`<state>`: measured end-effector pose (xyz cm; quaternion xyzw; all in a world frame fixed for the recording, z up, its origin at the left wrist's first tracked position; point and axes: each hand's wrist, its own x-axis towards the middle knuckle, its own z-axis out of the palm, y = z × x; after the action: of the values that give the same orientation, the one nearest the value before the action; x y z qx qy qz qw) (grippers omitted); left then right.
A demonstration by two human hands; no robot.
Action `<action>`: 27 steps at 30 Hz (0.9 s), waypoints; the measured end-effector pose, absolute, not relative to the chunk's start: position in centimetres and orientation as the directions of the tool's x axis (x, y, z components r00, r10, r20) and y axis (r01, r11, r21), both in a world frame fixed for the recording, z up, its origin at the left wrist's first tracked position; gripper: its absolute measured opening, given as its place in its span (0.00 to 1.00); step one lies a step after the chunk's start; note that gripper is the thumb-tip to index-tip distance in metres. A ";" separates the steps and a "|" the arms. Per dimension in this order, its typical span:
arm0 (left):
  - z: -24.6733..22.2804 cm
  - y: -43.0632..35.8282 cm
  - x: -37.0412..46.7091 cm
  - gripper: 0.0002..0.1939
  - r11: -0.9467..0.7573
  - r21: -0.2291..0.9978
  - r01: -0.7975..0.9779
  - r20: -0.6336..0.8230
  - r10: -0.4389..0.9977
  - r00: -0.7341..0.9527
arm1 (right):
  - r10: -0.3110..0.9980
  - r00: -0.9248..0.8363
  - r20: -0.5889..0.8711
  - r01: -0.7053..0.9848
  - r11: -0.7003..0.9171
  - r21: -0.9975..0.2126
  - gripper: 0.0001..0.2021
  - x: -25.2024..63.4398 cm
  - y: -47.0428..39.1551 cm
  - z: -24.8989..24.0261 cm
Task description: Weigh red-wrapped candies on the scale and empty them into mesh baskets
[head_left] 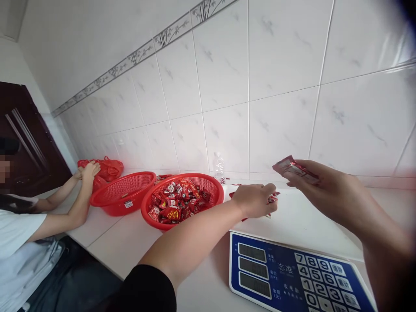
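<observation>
My left hand [256,200] reaches over the left side of the white weighing pan [308,216] of a digital scale. Its fingers are closed around small red wrapped snack packets [272,197], partly hidden by the hand. Higher up on the right, my right hand [320,182] pinches a flat red and white snack packet [289,167] between thumb and fingers. The scale's blue keypad panel [282,277] faces me below both hands. Left of my left hand stands a red plastic basket [217,184] with many red wrapped snack packets [182,201] in it.
A second red basket [112,210] with a white label stands farther left. Beyond it, another person's hands [89,169] are at a red plastic bag [112,169]. A clear plastic bottle [219,168] stands by the tiled wall [224,130]. The pale counter [130,242] runs below the wall.
</observation>
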<state>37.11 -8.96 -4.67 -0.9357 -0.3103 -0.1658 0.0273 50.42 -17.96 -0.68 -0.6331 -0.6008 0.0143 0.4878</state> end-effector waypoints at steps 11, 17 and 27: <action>2.6 -4.3 17.5 0.10 -0.420 -0.108 0.901 0.596 0.698 0.397 | 0.752 0.305 0.585 0.769 0.168 -0.617 0.22 49.7 -18.2 -0.6; 2.9 -1.5 5.1 0.12 -0.060 -0.340 0.938 0.556 0.792 0.252 | 0.851 0.169 0.497 0.875 0.102 -0.472 0.20 47.7 -16.6 -1.9; -1.8 2.5 -4.9 0.24 -0.023 -0.307 0.951 0.360 0.923 0.138 | 0.870 -0.047 0.490 0.895 0.255 -0.366 0.18 45.6 -15.9 -3.2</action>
<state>-4.87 2.51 -1.80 -0.7145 -0.6558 -0.0296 0.2421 45.65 -15.87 -3.20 -0.6102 -0.7234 -0.0194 0.3226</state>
